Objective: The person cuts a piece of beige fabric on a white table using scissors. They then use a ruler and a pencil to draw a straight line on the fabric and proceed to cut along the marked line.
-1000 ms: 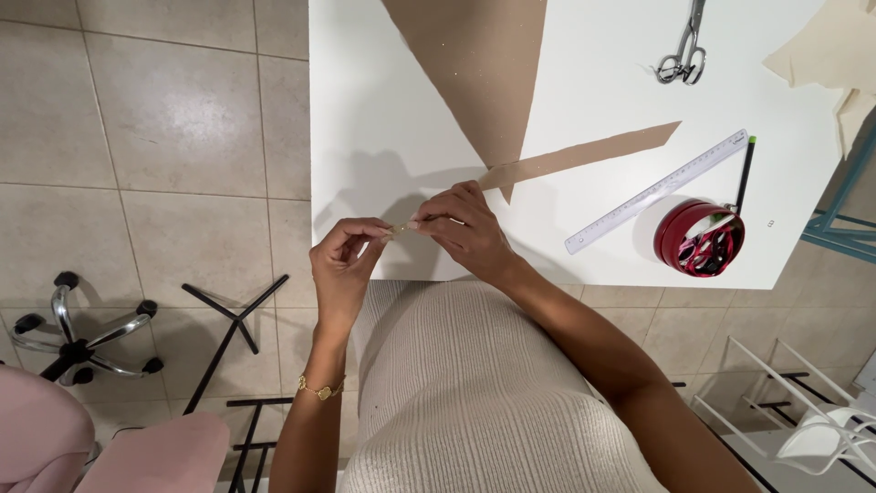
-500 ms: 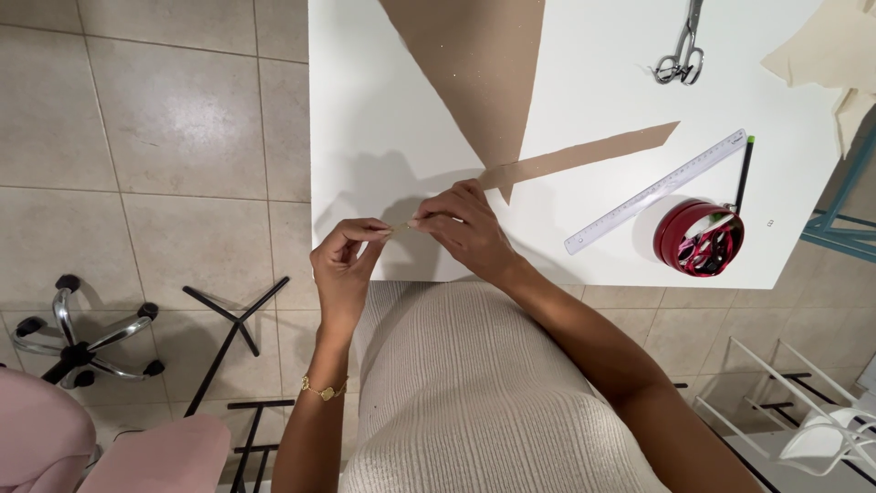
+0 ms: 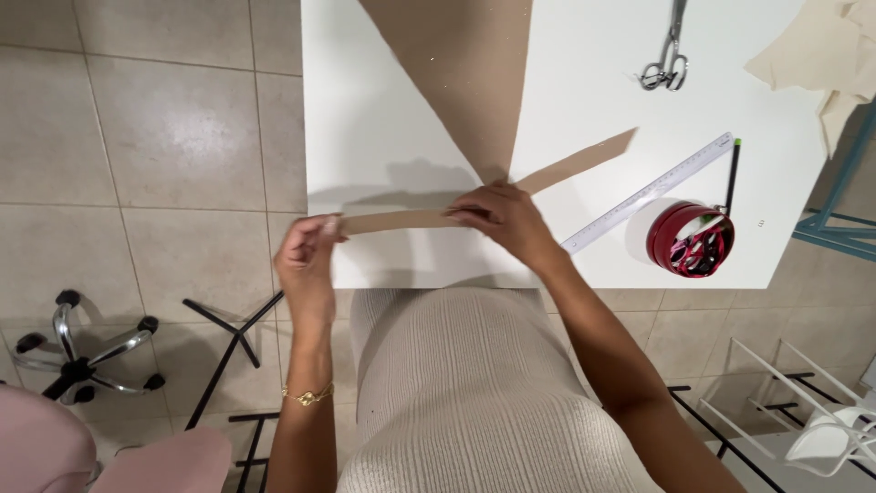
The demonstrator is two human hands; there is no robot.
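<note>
left hand (image 3: 306,260): pinched shut on the near left end of the brown paper strip (image 3: 401,220), just off the bench's left edge, at about 9 o'clock from the person's body.
right hand (image 3: 506,219): fingers closed down on the strip's middle, pressing it to the bench; at about 12 o'clock from the body.
brown paper strip: held between both hands; its long axis runs from 8 o'clock at the left hand to 2 o'clock, where the free end (image 3: 593,157) lies flat beyond the right hand.
nearer hand: the right hand sits on the strip's middle and is nearer the free end; the left hand holds only the tip.
strip to hands: the stretch between the hands looks taut and slightly raised, though I cannot tell how much it is lifted.
bench (image 3: 365,137): white, carrying everything.
clear ruler (image 3: 652,192): at 3 o'clock from the right hand, near it, roughly parallel to the strip.
red round tin (image 3: 691,239): just beyond the ruler, a dark pencil (image 3: 733,173) beside it.
brown paper sheet (image 3: 465,73): at 12 o'clock, its point reaching the right hand.
scissors (image 3: 668,55): far, at 1 o'clock, well apart.
</note>
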